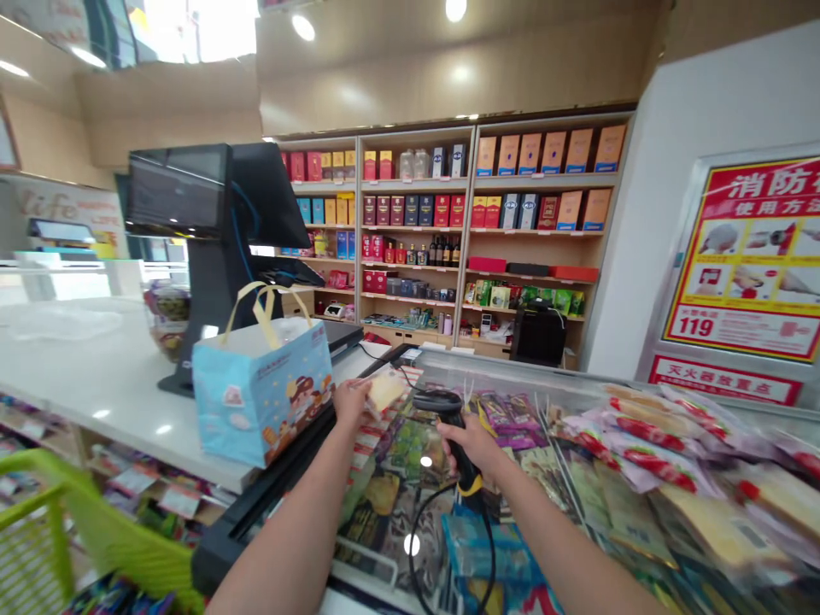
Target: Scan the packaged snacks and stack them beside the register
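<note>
My right hand (472, 444) is wrapped round the grip of a black handheld barcode scanner (462, 448), its head pointing left and its cable looping down below. To the left, my left hand (352, 401) grips a pale, wrapped packet of bread (385, 390) by its near edge, just in front of the scanner head. Both hands are above the glass top of a freezer case (384, 559) with colourful packs inside. Beside my left hand stands a light blue shopping bag (256, 393) with cream handles.
Several bread packets with strawberry prints (653, 436) are piled at the right. A black checkout terminal (205, 256) stands on the white counter (96, 359). At lower left is a green basket (96, 530). Shelves of boxes (416, 209) line the back wall.
</note>
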{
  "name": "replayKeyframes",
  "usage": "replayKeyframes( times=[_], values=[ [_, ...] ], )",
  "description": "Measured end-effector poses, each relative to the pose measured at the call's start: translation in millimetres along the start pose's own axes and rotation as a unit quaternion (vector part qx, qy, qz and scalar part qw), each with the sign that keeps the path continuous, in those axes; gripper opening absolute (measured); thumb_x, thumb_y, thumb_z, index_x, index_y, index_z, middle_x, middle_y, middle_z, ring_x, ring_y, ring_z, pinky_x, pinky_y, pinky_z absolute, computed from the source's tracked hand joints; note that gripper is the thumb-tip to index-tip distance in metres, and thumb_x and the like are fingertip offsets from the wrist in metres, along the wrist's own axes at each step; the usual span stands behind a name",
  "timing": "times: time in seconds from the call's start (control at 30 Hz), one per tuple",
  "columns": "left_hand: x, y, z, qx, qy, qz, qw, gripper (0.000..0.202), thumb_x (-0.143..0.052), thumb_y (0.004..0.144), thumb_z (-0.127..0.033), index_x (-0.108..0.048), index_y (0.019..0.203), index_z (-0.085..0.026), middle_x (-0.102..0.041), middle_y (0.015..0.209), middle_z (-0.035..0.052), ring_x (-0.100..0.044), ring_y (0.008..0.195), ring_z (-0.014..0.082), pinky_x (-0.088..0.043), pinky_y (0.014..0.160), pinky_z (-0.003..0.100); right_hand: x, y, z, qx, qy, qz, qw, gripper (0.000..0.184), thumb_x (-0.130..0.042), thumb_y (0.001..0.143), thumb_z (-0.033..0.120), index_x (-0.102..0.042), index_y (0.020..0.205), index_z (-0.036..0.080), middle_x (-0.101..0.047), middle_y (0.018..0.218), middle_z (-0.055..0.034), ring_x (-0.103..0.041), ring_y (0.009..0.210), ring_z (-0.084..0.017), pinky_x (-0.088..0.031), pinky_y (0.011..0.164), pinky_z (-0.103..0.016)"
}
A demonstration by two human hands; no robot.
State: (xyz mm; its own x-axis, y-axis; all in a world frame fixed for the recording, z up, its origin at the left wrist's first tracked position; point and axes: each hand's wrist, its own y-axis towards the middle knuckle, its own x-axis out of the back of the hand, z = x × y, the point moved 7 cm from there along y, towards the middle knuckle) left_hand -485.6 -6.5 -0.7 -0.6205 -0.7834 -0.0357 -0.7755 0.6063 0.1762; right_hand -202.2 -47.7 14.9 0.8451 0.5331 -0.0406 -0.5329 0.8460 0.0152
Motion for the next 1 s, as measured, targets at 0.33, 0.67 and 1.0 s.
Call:
replayKeyframes(
  times=[0.33, 0.67, 1.0],
  values=[
    [16.9, -6.1, -28.6, -0.136, 0.269, -0.058, 0.952, 0.024, -0.056, 0.058, -0.004, -0.065, 0.075, -0.018, -0.068, 0.096, 0.0141, -0.061, 0.101, 0.0333, -0.046, 0.087, 0.043, -14.3, 27.8, -9.5, 0.004, 0.028, -0.006, 1.000, 0.044, -0.072, 0.061, 0.051, -0.048, 0.081, 0.020, -0.053, 0.048, 0.0091, -0.049, 0.036, -0.009, -0.044, 0.036, -0.023],
    [-46.4, -70.7, -63.7, -0.329, 0.306, 0.061, 0.891, 0.021, -0.053, 0.077, -0.026, -0.068, 0.088, -0.020, -0.059, 0.125, 0.0133, -0.055, 0.115, 0.0319, -0.042, 0.098, 0.045, 37.9, -11.2, 6.9, 0.042, 0.048, -0.058, 0.996, 0.040, -0.072, 0.059, 0.049, -0.051, 0.074, 0.019, -0.052, 0.047, 0.0075, -0.048, 0.035, -0.009, -0.046, 0.036, -0.024],
    [-219.8, -265.8, -44.6, -0.172, 0.039, 0.518, 0.837, 0.010, -0.075, 0.063, -0.027, -0.067, 0.066, -0.021, -0.065, 0.063, 0.0023, -0.062, 0.067, 0.0200, -0.051, 0.067, 0.030, 145.8, -129.3, 46.7, 0.107, 0.034, -0.205, 0.972, 0.040, -0.075, 0.061, 0.050, -0.051, 0.074, 0.020, -0.051, 0.045, 0.0085, -0.047, 0.033, -0.009, -0.045, 0.035, -0.022]
  ],
)
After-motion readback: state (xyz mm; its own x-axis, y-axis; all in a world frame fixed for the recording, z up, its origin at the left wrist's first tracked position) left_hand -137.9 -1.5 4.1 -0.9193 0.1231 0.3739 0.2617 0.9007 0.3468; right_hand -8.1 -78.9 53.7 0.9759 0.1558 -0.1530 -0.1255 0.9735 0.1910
